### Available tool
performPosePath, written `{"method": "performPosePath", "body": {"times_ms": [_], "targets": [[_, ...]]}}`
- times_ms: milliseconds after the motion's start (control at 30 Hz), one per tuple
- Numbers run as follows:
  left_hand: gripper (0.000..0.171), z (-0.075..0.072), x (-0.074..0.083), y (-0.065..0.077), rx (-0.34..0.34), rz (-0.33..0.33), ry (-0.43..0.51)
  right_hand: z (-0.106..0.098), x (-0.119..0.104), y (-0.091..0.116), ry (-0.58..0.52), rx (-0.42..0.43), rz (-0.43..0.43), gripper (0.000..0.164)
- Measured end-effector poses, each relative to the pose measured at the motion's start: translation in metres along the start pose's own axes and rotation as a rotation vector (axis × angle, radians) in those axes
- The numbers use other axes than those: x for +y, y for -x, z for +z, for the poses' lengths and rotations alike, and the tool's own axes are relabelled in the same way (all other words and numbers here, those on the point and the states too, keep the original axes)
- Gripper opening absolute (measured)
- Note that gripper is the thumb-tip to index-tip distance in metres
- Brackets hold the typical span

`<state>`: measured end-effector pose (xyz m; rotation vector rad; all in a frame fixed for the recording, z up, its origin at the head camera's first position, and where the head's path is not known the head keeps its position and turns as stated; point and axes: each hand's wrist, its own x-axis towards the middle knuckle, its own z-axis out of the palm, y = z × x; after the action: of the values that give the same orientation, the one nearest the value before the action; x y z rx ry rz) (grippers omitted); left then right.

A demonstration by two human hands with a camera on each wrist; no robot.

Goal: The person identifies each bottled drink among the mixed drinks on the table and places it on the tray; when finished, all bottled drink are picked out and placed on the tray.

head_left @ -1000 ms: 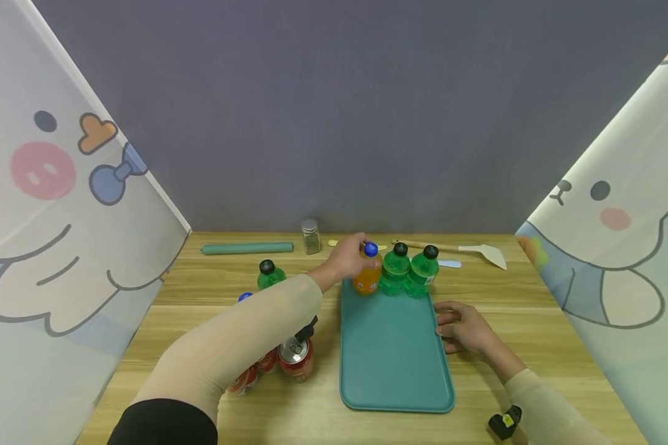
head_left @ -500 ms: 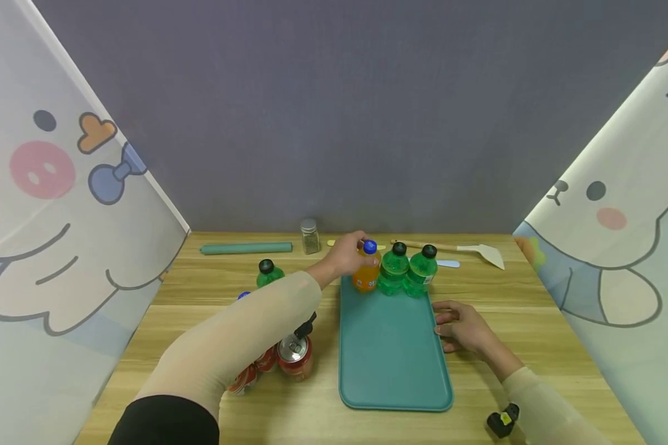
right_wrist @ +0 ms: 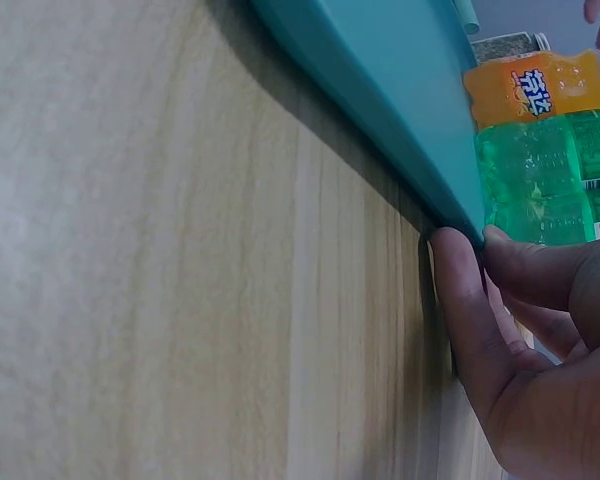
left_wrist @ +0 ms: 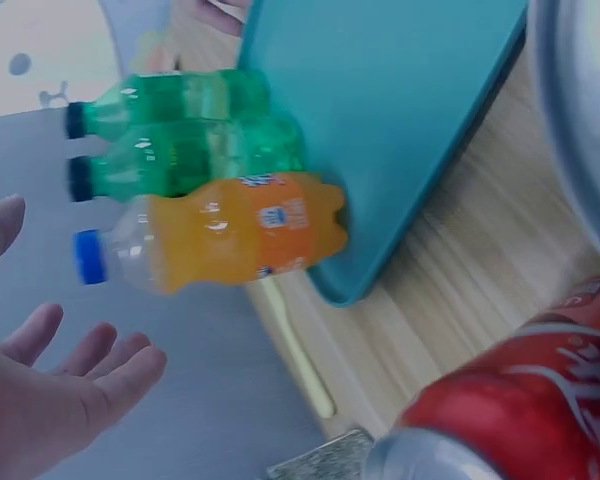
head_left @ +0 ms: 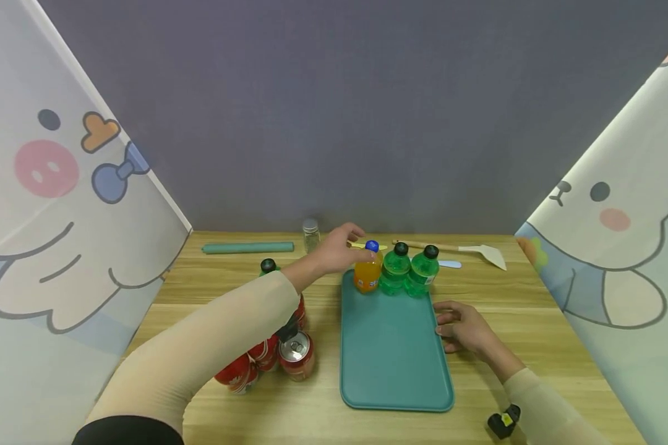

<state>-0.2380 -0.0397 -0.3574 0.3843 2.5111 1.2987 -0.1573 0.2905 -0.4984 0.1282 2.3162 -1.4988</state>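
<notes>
An orange soda bottle (head_left: pixel 368 273) with a blue cap stands at the far left corner of the teal tray (head_left: pixel 395 352). Beside it on the tray are two green soda bottles (head_left: pixel 394 272) with black caps. My left hand (head_left: pixel 336 252) is just left of the orange bottle, fingers spread; the left wrist view shows a gap between that hand (left_wrist: pixel 60 390) and the bottle (left_wrist: pixel 240 232). At the tray's right edge, my right hand (head_left: pixel 464 327) pinches the rim between thumb and finger, as the right wrist view shows (right_wrist: pixel 540 330).
Red soda cans (head_left: pixel 297 356) stand left of the tray, partly under my left sleeve, with a black-capped green bottle (head_left: pixel 268 266) behind. Along the back lie a teal roll (head_left: pixel 247 248), a spice jar (head_left: pixel 310 236) and a white-headed spatula (head_left: pixel 487 253). Grey and cartoon-printed panels enclose the table.
My left hand has let go of the orange bottle and drawn back to the left, its fingers opening. The bottle stays upright on the tray. The right hand has not moved.
</notes>
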Motion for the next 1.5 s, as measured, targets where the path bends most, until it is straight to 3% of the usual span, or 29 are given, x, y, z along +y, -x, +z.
{"method": "performPosePath", "body": {"times_ms": [133, 367, 567, 767, 1067, 1500], "targets": [[0.055, -0.012, 0.004, 0.014, 0.041, 0.027, 0.026, -0.001, 0.0, 0.001, -0.006, -0.002, 0.001, 0.06], [0.05, -0.04, 0.004, 0.046, 0.052, 0.046, 0.069, -0.002, 0.001, 0.002, -0.007, 0.002, 0.006, 0.061], [0.049, -0.062, -0.005, 0.072, 0.089, 0.095, 0.044, -0.004, 0.001, 0.001, -0.008, 0.004, 0.01, 0.06], [0.05, -0.078, -0.012, 0.097, 0.136, 0.102, 0.013, -0.007, -0.001, 0.0, 0.002, 0.003, 0.0, 0.06], [0.045, -0.087, -0.03, 0.144, 0.165, 0.116, 0.009, -0.005, 0.0, -0.001, -0.007, -0.001, 0.009, 0.06], [0.043, -0.081, -0.069, 0.207, 0.302, 0.083, -0.077, -0.002, -0.002, 0.0, -0.01, -0.015, -0.003, 0.059]]}}
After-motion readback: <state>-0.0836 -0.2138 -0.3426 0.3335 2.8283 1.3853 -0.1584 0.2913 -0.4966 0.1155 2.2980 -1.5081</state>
